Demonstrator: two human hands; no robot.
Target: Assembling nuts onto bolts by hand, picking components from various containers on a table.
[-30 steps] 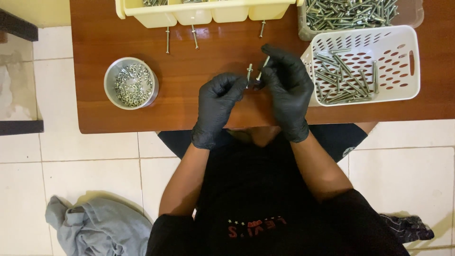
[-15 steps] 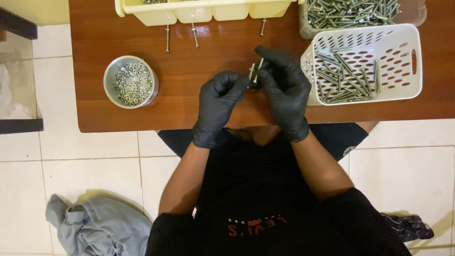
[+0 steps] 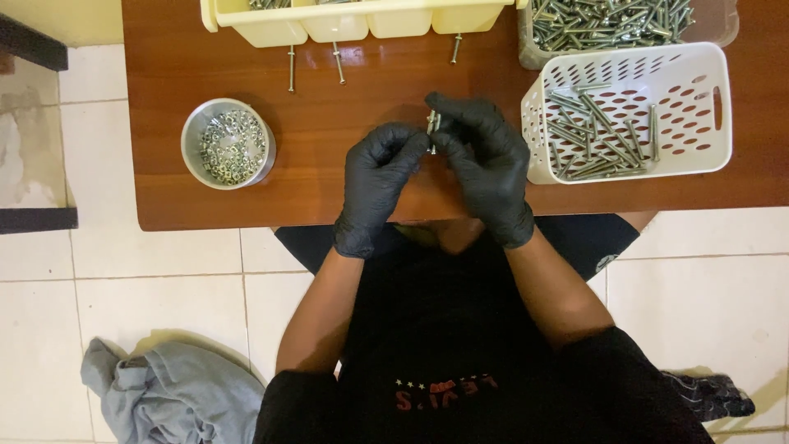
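- A slim silver metal bolt (image 3: 432, 130) stands upright above the middle of the brown wooden table (image 3: 329, 177), pinched between both hands.
- The black-gloved right hand (image 3: 486, 168) grips its upper shaft; the black-gloved left hand (image 3: 380, 177) pinches lower, fingertips closed on it.
- To do this well, I judge: hold the shaft steady and turn squarely, avoiding cross-threading.
- Round metal bowl of small nuts (image 3: 228, 144) sits left; white perforated plastic basket of bolts (image 3: 629, 115) right.

Wooden table (image 3: 164, 205): nut bowl (image 3: 228, 144) left; yellow tray (image 3: 362, 18) far, three loose bolts (image 3: 338, 63) before it; white basket (image 3: 633, 111) right; clear tub (image 3: 625, 25) far right.
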